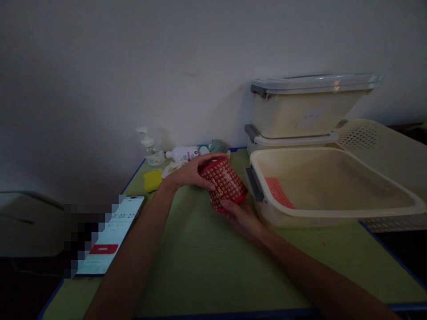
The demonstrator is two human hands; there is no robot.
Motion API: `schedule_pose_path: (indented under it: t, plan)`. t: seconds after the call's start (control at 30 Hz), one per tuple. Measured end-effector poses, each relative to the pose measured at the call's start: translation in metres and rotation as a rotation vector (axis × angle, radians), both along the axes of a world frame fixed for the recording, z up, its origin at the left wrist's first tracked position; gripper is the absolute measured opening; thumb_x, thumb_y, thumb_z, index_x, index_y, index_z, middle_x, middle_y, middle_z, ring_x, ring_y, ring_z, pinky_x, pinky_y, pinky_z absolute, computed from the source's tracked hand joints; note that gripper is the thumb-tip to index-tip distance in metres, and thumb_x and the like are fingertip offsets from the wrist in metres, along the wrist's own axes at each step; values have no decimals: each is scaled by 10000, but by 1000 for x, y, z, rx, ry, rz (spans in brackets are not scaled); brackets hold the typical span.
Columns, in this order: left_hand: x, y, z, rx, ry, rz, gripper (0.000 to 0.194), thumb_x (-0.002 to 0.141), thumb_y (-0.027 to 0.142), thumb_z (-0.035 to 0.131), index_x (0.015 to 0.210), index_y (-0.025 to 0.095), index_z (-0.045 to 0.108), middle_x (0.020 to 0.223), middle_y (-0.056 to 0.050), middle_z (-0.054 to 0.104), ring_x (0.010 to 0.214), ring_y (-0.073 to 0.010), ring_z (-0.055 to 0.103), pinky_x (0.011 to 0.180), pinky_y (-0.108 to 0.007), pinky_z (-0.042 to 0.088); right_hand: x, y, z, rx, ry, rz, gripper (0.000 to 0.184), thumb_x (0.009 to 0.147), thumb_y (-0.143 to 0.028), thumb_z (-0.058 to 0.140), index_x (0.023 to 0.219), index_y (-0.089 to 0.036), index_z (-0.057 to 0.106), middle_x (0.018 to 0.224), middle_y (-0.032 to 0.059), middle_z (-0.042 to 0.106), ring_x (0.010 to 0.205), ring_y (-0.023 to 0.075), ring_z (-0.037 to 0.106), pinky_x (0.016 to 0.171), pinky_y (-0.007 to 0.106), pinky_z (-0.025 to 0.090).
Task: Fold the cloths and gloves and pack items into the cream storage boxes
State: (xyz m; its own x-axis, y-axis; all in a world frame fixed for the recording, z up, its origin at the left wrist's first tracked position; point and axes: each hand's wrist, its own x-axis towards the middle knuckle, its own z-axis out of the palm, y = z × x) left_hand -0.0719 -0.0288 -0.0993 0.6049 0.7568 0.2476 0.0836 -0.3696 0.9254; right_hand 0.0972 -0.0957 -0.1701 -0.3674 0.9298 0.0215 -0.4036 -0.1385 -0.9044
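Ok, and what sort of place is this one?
Probably a room in a home, though I can't be sure: there's a pump bottle, a yellow sponge and stacked plastic boxes, everyday household things.

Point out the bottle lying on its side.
The white bottle, lying just beyond the left hand; the clear pump bottle farther left stands upright.

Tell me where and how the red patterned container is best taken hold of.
The red patterned container is probably best gripped by both ends: left hand from the upper left, right hand from below. It is tilted, upper end leaning left, and its body looks rounded, so two opposed holds should steady it; the open cream tub crowds its right side.
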Motion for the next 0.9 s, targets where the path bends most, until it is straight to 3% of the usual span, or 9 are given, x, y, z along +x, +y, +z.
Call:
schedule_pose_path:
  t: [0.13, 0.3, 0.4, 0.57, 0.63, 0.7, 0.8, 0.9]
  plan:
    - [-10, -8, 15, 99, 204, -5, 876, 444, 216, 828, 1250, 281, 491, 1317, -75, 499, 1197, -284, 469, 980, -401, 377, -1, 1, 2, 280, -286, -81, 379, 660, -312, 636, 1015, -268, 511, 1063, 46, 563, 1098, 232, 498, 1012, 445, 348]
    - [-18, -16, 25, 112, 352, -92, 959, 433, 204, 831, 1303, 268, 433, 1351, -96, 463, 1235, -285, 432, 1004, -375, 351, -5, -2, -5, 440, -384, -279, 739, 557, -262, 702, 1170, -314, 292, 1228, 54, 405, 1226, 259, 355, 1085, 462, 222]
    - [-21, -17, 26, 81, 378, -93, 963, 412, 216, 836, 1292, 249, 447, 1328, -100, 488, 1208, -276, 465, 982, -347, 375, -6, -4, -10, 554, -410, -408, 729, 548, -219, 700, 1133, -303, 272, 1162, 71, 416, 1148, 269, 424, 1046, 460, 291]
    - [-20, -21, 32, -61, 287, -124, 945, 339, 239, 850, 1224, 226, 518, 1205, -99, 586, 1075, -282, 569, 849, -308, 470, -4, -9, -9, 636, -434, -408, 704, 559, -165, 675, 1137, -276, 287, 1122, 77, 436, 1110, 264, 446, 1009, 471, 313]
    - [-16, -23, 33, -175, 273, -156, 893, 362, 259, 847, 1198, 216, 539, 1130, -105, 625, 998, -280, 605, 781, -294, 493, -4, -9, -8, 658, -437, -386, 709, 588, -179, 675, 1157, -273, 262, 1162, 90, 417, 1130, 258, 431, 1013, 462, 305]
    - [-12, -23, 32, -236, 260, -98, 741, 417, 311, 831, 1112, 206, 599, 1025, -99, 660, 903, -263, 631, 716, -277, 500, -5, -9, -9, 660, -442, -382, 706, 608, -176, 665, 1168, -266, 245, 1193, 99, 400, 1151, 254, 417, 1024, 456, 294]
    - [-8, -20, 25, -202, 231, 57, 436, 589, 417, 732, 967, 214, 658, 946, -66, 662, 867, -225, 620, 714, -254, 485, -6, -9, -9, 593, -435, -381, 717, 606, -156, 666, 1175, -263, 243, 1215, 101, 390, 1166, 250, 412, 1033, 456, 294]
    - [-7, -15, 19, -153, 245, 35, 308, 715, 417, 618, 967, 243, 649, 978, -34, 640, 927, -206, 587, 755, -236, 463, -7, -9, -5, 512, -324, -296, 774, 582, -206, 730, 1185, -276, 251, 1265, 88, 364, 1204, 236, 388, 1034, 422, 315]
